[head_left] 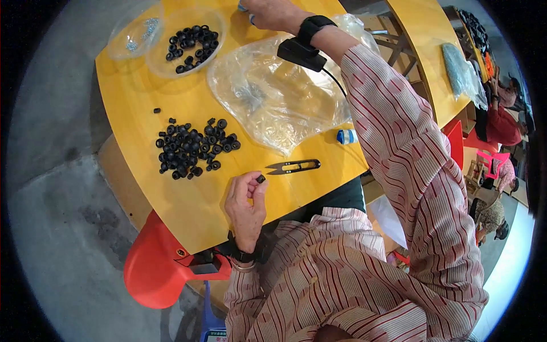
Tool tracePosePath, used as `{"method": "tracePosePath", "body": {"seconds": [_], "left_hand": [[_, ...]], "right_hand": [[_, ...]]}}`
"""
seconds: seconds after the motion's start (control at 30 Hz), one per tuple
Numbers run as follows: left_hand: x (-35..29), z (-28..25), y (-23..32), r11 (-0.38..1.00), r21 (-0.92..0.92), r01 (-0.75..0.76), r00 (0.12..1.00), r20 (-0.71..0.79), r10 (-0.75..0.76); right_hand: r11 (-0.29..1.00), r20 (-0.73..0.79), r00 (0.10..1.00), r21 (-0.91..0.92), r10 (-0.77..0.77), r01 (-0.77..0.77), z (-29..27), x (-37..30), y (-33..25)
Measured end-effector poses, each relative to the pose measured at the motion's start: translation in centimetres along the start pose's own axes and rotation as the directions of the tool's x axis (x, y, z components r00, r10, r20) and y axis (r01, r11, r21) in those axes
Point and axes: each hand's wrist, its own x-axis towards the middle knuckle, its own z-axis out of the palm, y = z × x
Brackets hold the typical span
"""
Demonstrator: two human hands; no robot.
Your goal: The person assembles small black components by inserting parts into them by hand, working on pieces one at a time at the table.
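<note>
My left hand [246, 212] is closed, pinching a small black cylindrical piece [261, 179] between thumb and fingertips just above the table's near side. Beyond it lies a loose pile of small black round pieces [188, 148], some ring-shaped. A pair of black thread snips [293, 166] rests right of these fingertips, with its points to the left. My right hand [277, 13] stretches to the far side, partly cut off by the picture's upper edge. Blue and white wrapping [252, 19] shows at its fingers; whether they hold anything is hidden.
The yellow table [188, 219] also bears a clear plastic bag [245, 80], a clear tub [223, 28] of black pieces, a clear bag or tub [117, 34] with small metal parts, and a blue-white roll [346, 137]. A red stool [151, 268] stands at left. Several people work at right.
</note>
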Motion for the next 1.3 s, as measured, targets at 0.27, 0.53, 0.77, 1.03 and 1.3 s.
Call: {"method": "tracePosePath", "body": {"seconds": [0.27,0.53,0.77,1.03,1.3], "left_hand": [[-0.2,0.0,-0.2,1.000,-0.019,-0.015,1.000,-0.014,0.014],[-0.2,-0.2,0.0,1.000,0.021,-0.021,1.000,-0.001,0.021],[-0.2,-0.2,0.0,0.999,0.034,-0.012,0.999,-0.031,0.013],[-0.9,-0.2,-0.7,0.985,-0.170,0.029,1.000,-0.005,-0.030],[-3.5,-1.3,1.1,0.735,-0.669,0.115,0.993,0.081,-0.081]], "right_hand": [[0.991,0.154,0.988,-0.135,0.018,0.003,-0.5,0.5,-0.5],[0.966,0.018,0.993,0.233,0.114,-0.115,-0.1,2.0,3.3],[0.989,0.075,0.994,-0.122,-0.074,0.083,1.0,0.8,-0.5],[0.999,0.021,1.000,-0.052,-0.007,0.008,-2.2,-1.1,-0.9],[0.466,0.141,0.987,0.880,-0.077,-0.090,-8.8,-13.2,-11.0]]}}
